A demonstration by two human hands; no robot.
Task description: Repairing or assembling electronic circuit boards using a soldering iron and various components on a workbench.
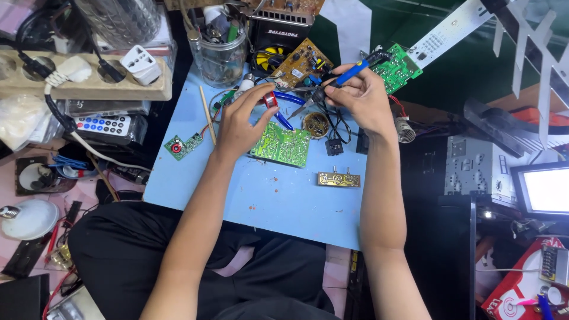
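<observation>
My right hand [358,98] grips a blue-handled soldering iron [349,72], its tip pointing down-left toward a round tin [315,124]. My left hand [240,121] pinches a small red spool [271,99] between thumb and fingers. It rests at the left edge of a green circuit board [283,145] lying solder side up on the blue work mat [267,195]. Blue-handled pliers [285,104] lie between the two hands.
A small green board with a red coil [181,146] lies left, a narrow brass-coloured part [338,179] right. A glass jar of tools [222,54], a power strip [83,80], a remote [104,125], other circuit boards [398,67] and a metal chassis [477,166] surround the mat.
</observation>
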